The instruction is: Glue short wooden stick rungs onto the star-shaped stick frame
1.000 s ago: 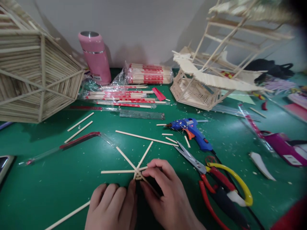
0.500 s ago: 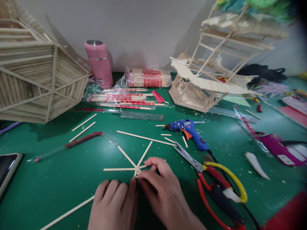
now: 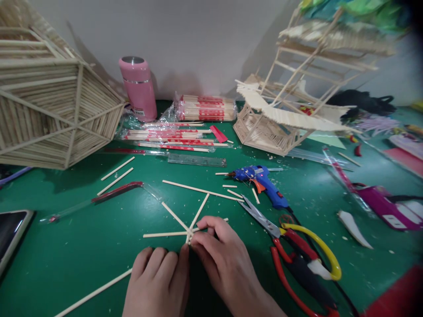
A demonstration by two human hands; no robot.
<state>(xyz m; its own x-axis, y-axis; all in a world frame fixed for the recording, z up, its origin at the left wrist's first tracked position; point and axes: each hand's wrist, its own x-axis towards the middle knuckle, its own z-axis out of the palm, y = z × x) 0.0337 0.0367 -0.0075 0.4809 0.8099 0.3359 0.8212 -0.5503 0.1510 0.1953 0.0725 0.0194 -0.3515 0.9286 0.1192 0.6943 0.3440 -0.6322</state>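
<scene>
Several thin wooden sticks meet at one point and spread like spokes on the green table; one stick [image 3: 165, 234] points left and another [image 3: 199, 212] points up and right. My left hand [image 3: 158, 279] is closed, its index fingertip and thumb pinching the spoke that comes toward me. My right hand [image 3: 221, 251] pinches the spoke on the right side, close to the meeting point; that stick's far end shows past my knuckles. A longer loose stick [image 3: 95, 291] lies left of my left hand. Right of my right hand rest scissors [image 3: 264, 220] with red and yellow handles.
A blue glue gun [image 3: 261, 178] lies beyond the scissors, its cord running beneath them. Behind stand a pink flask [image 3: 139, 92], packs of chopsticks [image 3: 207, 108] and a stick-built model [image 3: 264, 125]. A large woven-stick structure [image 3: 49, 105] fills the left; a phone [image 3: 13, 233] lies near the left edge.
My right fingers have shifted very slightly, and the end of the right-hand spoke now shows beyond them. The whole view has moved a little; both hands keep their pinch.
</scene>
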